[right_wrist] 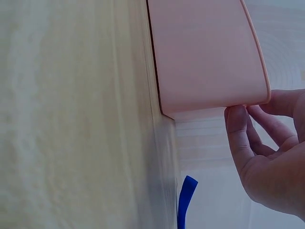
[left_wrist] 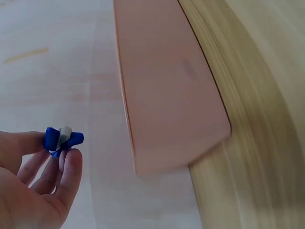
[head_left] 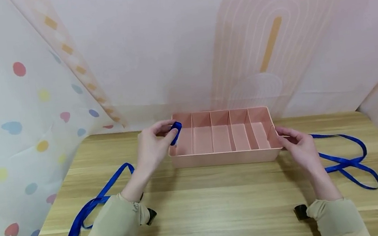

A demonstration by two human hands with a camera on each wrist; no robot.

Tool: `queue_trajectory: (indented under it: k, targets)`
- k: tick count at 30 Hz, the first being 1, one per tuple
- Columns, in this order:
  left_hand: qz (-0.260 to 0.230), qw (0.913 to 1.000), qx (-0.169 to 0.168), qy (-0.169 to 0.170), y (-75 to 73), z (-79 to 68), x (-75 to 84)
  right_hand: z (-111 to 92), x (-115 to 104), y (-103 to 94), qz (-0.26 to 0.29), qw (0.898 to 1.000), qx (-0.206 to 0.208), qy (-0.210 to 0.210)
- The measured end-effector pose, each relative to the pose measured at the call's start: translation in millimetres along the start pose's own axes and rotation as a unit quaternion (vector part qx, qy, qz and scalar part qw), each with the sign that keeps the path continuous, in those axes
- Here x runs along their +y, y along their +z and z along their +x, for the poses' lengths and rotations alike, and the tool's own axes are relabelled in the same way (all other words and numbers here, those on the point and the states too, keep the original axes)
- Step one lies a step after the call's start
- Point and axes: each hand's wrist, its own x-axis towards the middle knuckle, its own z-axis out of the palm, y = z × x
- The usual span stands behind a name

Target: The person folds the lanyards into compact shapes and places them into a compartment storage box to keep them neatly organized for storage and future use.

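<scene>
A pink divided box [head_left: 203, 160] with a row of compartments stands at the back of the wooden table. Above its left end, my left hand [head_left: 154, 144] pinches a small bundle of blue ribbon [head_left: 175, 132] between thumb and fingers. A whitish piece shows among the blue folds of this bundle [left_wrist: 58, 140] in the left wrist view. At the box's right end, my right hand [head_left: 299, 145] holds the rim, the thumb outside and other fingers about the corner. That grip by the right hand [right_wrist: 267, 138] also shows in the right wrist view.
One loose blue ribbon [head_left: 94, 202] lies on the table [head_left: 222, 209] beside the left forearm. Another blue ribbon [head_left: 350, 161] lies looped to the right of the right hand. A patterned cloth [head_left: 165, 49] hangs close behind the box.
</scene>
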Motion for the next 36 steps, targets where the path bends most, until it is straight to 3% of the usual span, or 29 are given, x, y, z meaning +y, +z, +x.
queue_trajectory:
  k: [8,13,18,22,29,36]
  targets:
    - [0.074,0.9952,-0.062,0.015,-7.2,34.1,-2.7,3.6,3.9,2.4,0.002,1.0,0.004,-0.006]
    - [0.098,0.9892,-0.106,0.023,-19.1,60.9,9.5,5.0,5.1,3.8,0.002,1.0,0.009,-0.001]
    - [0.104,0.9885,-0.108,0.021,-25.7,80.1,22.4,6.6,5.4,3.5,0.006,1.0,0.01,0.001]
    - [0.109,0.9872,-0.115,0.019,-14.1,82.9,19.3,8.0,5.1,3.8,0.006,1.0,0.01,0.0]
    - [0.158,0.9798,-0.122,-0.002,16.4,74.0,0.8,7.9,5.6,6.2,0.008,1.0,0.013,-0.005]
    - [0.209,0.9716,-0.112,-0.002,29.8,67.6,-11.5,6.8,5.2,6.8,0.004,1.0,0.014,-0.007]
